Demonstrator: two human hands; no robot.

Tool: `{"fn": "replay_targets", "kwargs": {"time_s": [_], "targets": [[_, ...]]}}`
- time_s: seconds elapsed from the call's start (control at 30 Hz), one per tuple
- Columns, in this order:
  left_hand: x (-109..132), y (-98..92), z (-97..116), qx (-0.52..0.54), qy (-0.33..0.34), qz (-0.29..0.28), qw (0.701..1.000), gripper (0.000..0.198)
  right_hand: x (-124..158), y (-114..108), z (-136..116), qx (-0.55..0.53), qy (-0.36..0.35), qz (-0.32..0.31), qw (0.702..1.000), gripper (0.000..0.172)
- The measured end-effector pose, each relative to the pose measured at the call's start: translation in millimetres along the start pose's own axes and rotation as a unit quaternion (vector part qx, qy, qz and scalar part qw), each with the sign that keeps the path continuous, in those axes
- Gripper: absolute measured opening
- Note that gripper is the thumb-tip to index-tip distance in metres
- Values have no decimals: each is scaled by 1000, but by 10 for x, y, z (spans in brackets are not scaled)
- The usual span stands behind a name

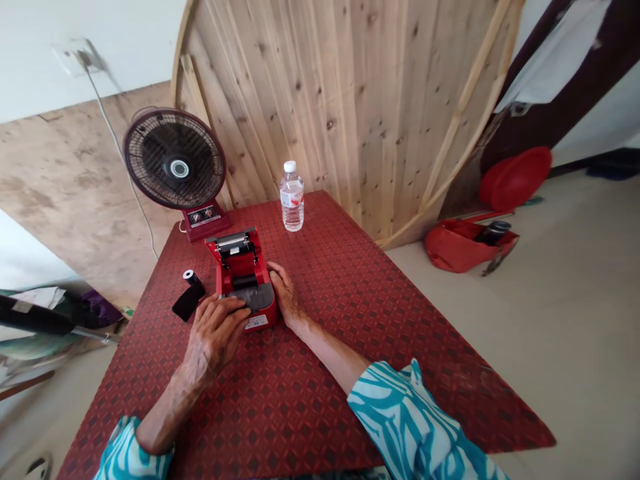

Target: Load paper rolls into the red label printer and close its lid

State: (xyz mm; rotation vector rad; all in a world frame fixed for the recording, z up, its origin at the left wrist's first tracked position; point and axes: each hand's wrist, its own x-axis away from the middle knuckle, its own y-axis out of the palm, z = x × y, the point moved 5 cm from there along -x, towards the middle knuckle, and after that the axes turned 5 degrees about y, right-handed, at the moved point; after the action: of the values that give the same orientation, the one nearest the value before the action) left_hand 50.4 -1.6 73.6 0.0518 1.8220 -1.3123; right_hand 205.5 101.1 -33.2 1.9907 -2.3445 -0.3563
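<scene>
A red receipt printer (pixel 267 310) with a grey front cover stands on the table, its lid (pixel 234 245) tipped up and back. Inside the bay is a dark roller-like part (pixel 245 281). My left hand (pixel 213 330) lies over the front left of the printer, fingers bent onto the grey cover. Against the right side rests my right hand (pixel 286 293), its fingers along the casing; together the hands grip the printer. Left of it lies a paper roll (pixel 189 276) with a white end and a loose black strip (pixel 187 303).
A red patterned table (pixel 320 400) carries a dark red electric fan (pixel 175 160) at the back left and a water bottle (pixel 292 200) at the back. Behind leans a round wooden board (pixel 340 100). A red bag (pixel 455 247) and red basin (pixel 517 179) are on the right.
</scene>
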Motion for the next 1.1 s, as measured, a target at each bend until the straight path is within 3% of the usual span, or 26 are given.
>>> {"fn": "replay_targets", "kwargs": {"time_s": [0.1,0.27,0.4,0.63,0.87,1.1], "targets": [[75,28,22,-11,-3,23,1000,23,-319,73,-166,4,6,13,1000,46],[134,32,38,-23,-8,29,999,29,-705,280,-593,14,-52,-58,997,44],[129,18,57,-19,-12,33,999,30,-488,146,-677,43,-84,-47,994,43],[151,23,7,1,-35,34,999,30,36,-49,-422,59,-65,-21,996,21],[286,9,-396,-33,-124,19,992,44,59,5,-315,-12,-14,-16,1000,27],[303,61,-434,-16,-148,0,989,42,74,-13,-242,-10,-4,-29,1000,35]]}}
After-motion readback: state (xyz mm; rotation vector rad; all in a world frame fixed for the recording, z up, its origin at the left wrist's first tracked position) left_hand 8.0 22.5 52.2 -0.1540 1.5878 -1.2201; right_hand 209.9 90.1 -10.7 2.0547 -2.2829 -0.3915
